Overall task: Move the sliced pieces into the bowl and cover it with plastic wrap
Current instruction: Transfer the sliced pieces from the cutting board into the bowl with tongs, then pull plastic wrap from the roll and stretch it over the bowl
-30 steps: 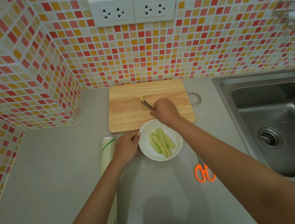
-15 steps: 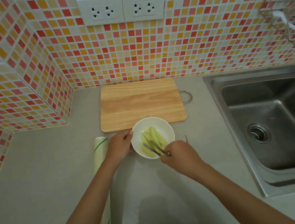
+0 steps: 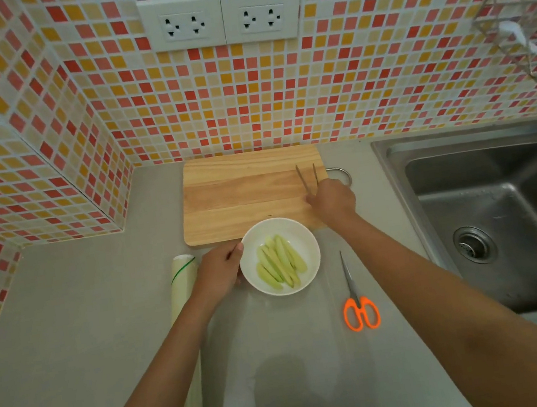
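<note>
Landmark: white bowl (image 3: 308, 228) sitting on the desk (image 3: 71, 334), touching the cutting board's (image 3: 241, 193) near edge.
Slices (image 3: 280, 261): lying inside the bowl.
Left grip (image 3: 220, 272): grasping the bowl's left rim.
Right grip (image 3: 332, 199): holding tongs (image 3: 306, 177) over the board, beyond the bowl.
Plastic wrap roll (image 3: 181, 305): lying left of the bowl.
Scissors (image 3: 359, 304): lying right of the bowl.

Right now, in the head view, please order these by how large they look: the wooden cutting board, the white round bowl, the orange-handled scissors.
1. wooden cutting board, clearly largest.
2. white round bowl.
3. orange-handled scissors, slimmest; about as long as the bowl is wide, and nearer the camera.
</note>
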`<action>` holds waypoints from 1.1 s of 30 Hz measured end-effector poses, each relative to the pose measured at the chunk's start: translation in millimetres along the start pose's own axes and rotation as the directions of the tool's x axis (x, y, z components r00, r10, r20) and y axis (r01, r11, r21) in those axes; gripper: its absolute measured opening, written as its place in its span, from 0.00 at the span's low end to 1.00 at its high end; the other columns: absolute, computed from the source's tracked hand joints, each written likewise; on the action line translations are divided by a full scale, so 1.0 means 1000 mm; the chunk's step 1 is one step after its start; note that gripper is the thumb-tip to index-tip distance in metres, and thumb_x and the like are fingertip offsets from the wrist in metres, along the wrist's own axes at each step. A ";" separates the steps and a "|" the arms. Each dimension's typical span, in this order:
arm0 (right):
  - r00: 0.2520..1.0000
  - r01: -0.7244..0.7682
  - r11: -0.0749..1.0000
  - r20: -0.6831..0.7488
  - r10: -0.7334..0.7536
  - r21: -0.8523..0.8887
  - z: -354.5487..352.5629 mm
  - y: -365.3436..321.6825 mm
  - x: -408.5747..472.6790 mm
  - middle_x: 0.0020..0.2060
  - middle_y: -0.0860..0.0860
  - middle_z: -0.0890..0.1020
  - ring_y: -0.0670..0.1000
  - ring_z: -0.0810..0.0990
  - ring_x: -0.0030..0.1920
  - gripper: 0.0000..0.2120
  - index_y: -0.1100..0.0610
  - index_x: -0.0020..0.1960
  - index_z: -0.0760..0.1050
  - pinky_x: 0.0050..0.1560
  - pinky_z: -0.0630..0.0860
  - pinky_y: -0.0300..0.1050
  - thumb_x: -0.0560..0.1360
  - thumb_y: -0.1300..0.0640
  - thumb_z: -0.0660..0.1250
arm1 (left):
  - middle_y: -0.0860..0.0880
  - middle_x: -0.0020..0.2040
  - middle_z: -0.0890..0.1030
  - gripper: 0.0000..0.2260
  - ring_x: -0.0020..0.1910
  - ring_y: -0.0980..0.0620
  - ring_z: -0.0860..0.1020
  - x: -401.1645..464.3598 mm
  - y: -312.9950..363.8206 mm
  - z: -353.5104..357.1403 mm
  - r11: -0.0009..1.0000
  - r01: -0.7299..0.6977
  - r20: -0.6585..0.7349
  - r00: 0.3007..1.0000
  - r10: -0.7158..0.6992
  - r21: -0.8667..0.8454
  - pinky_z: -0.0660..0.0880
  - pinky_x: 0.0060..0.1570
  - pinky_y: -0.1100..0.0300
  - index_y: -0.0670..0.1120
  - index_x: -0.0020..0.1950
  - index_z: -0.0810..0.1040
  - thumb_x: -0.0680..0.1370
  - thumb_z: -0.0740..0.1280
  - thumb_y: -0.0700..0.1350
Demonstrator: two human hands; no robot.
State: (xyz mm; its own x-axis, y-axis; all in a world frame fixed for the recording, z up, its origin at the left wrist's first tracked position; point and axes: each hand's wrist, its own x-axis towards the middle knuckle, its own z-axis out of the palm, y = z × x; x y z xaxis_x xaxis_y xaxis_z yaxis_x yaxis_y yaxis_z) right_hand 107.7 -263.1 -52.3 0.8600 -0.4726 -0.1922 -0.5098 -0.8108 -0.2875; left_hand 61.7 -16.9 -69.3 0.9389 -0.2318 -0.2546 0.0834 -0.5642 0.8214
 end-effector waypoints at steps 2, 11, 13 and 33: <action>1.000 -0.002 1.000 0.004 0.002 -0.018 0.007 -0.002 0.007 0.49 0.57 0.83 0.59 0.82 0.50 0.17 0.61 0.51 0.79 0.40 0.71 0.46 0.75 0.46 0.68 | 0.46 0.32 0.78 0.16 0.28 0.51 0.74 0.000 -0.001 0.000 1.000 0.001 -0.001 1.000 -0.001 0.000 0.72 0.38 0.55 0.39 0.43 0.78 0.82 0.57 0.46; 0.999 0.025 0.998 -0.036 -0.027 -0.053 0.000 -0.005 0.007 0.48 0.57 0.83 0.58 0.82 0.49 0.21 0.60 0.51 0.79 0.39 0.70 0.45 0.75 0.42 0.63 | 0.42 0.33 0.79 0.17 0.29 0.51 0.75 0.000 -0.002 0.000 1.000 -0.016 0.000 1.000 0.016 0.001 0.74 0.41 0.53 0.41 0.45 0.80 0.82 0.57 0.49; 0.996 0.042 0.999 -0.079 -0.040 0.018 -0.008 0.001 -0.010 0.45 0.56 0.84 0.57 0.82 0.47 0.23 0.59 0.50 0.80 0.38 0.69 0.44 0.77 0.41 0.59 | 0.49 0.30 0.78 0.17 0.29 0.53 0.75 -0.003 -0.004 -0.001 0.999 -0.027 0.003 1.000 0.027 -0.020 0.73 0.40 0.54 0.45 0.42 0.79 0.82 0.57 0.53; 0.981 0.016 0.843 0.154 -0.117 0.537 0.020 0.049 -0.170 0.23 0.54 0.78 0.44 0.71 0.14 0.20 0.58 0.26 0.70 0.23 0.71 0.35 0.77 0.64 0.57 | 0.49 0.31 0.80 0.15 0.28 0.54 0.77 -0.069 -0.010 0.006 0.996 -0.053 -0.001 0.999 0.053 -0.067 0.74 0.36 0.63 0.53 0.61 0.80 0.80 0.60 0.39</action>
State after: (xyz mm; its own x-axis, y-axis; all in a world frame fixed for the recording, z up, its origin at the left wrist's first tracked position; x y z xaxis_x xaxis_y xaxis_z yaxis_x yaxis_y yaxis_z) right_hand -64.1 -215.7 -52.4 0.9002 -0.3158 -0.2999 -0.4272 -0.5059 -0.7494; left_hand -6.1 0.6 -63.1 0.9424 -0.2604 -0.2100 0.0556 -0.4971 0.8659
